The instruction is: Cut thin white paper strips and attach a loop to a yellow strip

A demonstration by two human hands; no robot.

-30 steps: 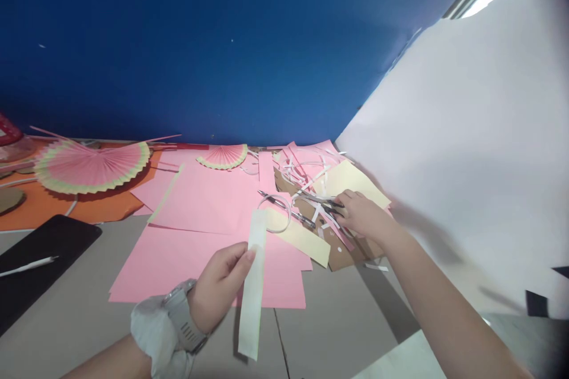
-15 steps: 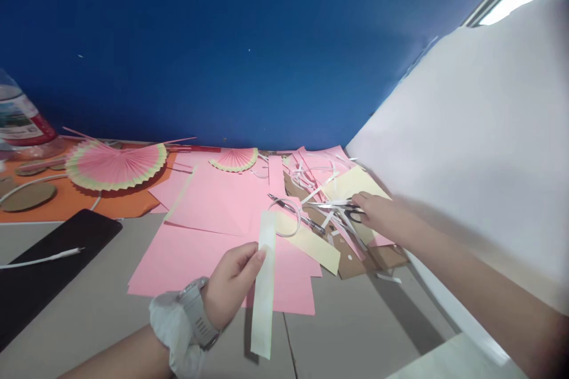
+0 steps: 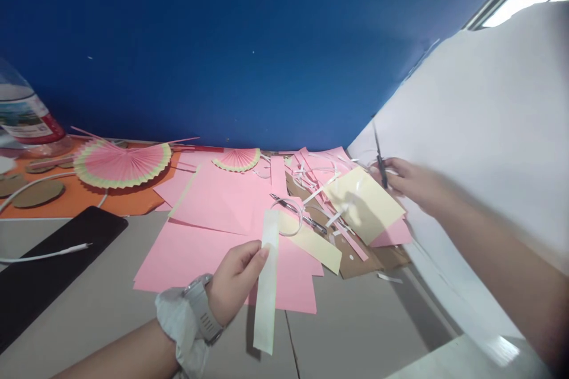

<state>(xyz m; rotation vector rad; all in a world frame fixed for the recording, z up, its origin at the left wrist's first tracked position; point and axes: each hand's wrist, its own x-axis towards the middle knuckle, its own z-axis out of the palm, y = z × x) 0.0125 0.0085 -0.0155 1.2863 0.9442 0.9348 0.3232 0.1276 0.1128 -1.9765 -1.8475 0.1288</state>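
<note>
Between thumb and fingers, my left hand [image 3: 237, 275] pinches a pale yellow paper strip [image 3: 267, 284] upright over the pink sheets. Raised at the right, my right hand [image 3: 409, 180] grips scissors [image 3: 380, 157] by the handles, blades pointing up; motion blurs them somewhat. Below the scissors lies a pale yellow sheet [image 3: 367, 207] among white paper scraps. A pen [image 3: 297, 213] and a white ring-like loop [image 3: 284, 232] rest just beyond the held strip, close to another yellow strip [image 3: 317, 246]. Pink paper sheets [image 3: 204, 254] spread out left of my left hand.
Pleated pink and yellow paper fans [image 3: 122, 166] sit at the back left on an orange sheet [image 3: 146, 204] with cardboard discs [image 3: 38, 194]. A plastic bottle [image 3: 31, 118], a black tablet-like slab [image 3: 66, 266] and a white cable [image 3: 57, 253] are at left. A blue wall stands behind.
My right hand has lifted the scissors from the scraps, moving up and right, and their blades now point upward. My left hand still holds the strip in nearly the same place.
</note>
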